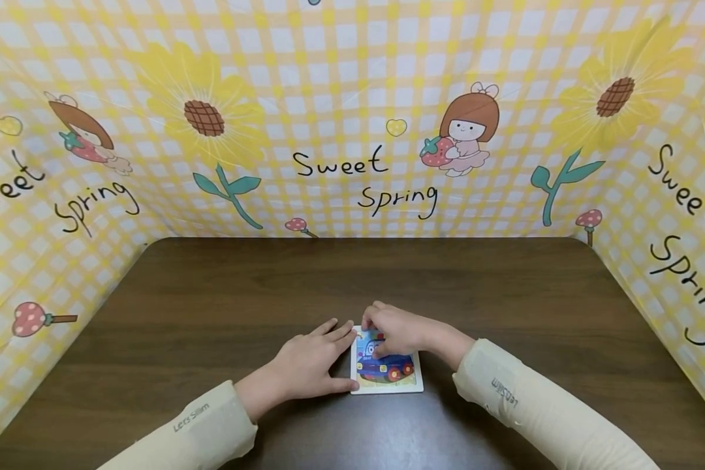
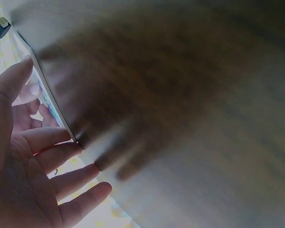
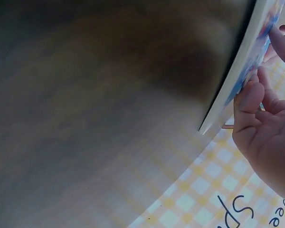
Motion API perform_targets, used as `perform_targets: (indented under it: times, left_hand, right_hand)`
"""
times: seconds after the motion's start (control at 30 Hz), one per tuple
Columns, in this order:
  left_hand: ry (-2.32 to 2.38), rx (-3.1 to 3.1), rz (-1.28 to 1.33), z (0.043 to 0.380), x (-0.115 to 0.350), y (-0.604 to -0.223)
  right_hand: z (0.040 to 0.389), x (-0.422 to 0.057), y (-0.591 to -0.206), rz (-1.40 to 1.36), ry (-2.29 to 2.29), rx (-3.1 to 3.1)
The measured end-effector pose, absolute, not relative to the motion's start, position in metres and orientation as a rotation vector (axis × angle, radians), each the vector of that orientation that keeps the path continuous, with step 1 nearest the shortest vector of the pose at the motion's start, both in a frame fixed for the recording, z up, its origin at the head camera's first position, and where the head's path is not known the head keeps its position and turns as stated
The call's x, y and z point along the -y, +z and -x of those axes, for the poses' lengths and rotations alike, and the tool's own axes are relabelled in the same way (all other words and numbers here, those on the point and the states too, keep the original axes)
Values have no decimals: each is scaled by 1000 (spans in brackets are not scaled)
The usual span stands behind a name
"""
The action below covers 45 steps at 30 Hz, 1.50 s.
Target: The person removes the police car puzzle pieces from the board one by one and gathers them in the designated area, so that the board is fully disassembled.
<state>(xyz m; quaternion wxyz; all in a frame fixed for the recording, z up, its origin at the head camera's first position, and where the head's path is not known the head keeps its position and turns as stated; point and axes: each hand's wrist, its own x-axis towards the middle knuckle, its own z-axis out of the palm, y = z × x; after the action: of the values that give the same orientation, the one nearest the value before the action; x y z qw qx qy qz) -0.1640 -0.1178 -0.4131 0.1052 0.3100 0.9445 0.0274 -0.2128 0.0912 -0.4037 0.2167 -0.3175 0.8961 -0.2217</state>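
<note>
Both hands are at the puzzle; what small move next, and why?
Probably nudge the picture puzzle gently near its top with the right hand: its fingers touch it there, while the left hand touches the white frame's left edge and could steady it.

From above, the head view faces forward-down; both close wrist views share the picture board (image 1: 391,367).

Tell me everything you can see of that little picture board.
The picture board is thin and squarish, its white border framing a blue vehicle with red wheels. Its material is unclear. It lies flat on the brown table. The left hand touches its left edge; the right hand touches its face, hiding part.
</note>
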Motion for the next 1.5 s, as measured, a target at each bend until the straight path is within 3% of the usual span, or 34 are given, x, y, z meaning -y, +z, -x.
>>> perform_targets:
  times: [1.5]
  left_hand:
    - [110, -2792, -893, 162, 118, -412]
  right_hand:
    - [217, -99, -404, 959, -964, -2432]
